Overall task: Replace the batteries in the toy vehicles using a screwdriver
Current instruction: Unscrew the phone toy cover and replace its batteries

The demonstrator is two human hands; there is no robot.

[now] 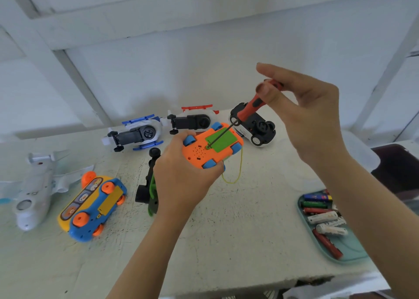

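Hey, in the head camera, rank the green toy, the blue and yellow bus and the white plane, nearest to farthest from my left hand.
1. Green toy, just left of the left hand, which grips the orange car.
2. Blue and yellow bus, farther left.
3. White plane, at the far left.

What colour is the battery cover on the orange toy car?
Green flat plastic cover, clearest in head view.

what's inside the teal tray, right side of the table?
Visible: loose cylindrical batteries in the shallow teal plastic tray, blue, green, red and white, lying flat. The right forearm crosses the tray's right side, so whatever lies there is hidden.
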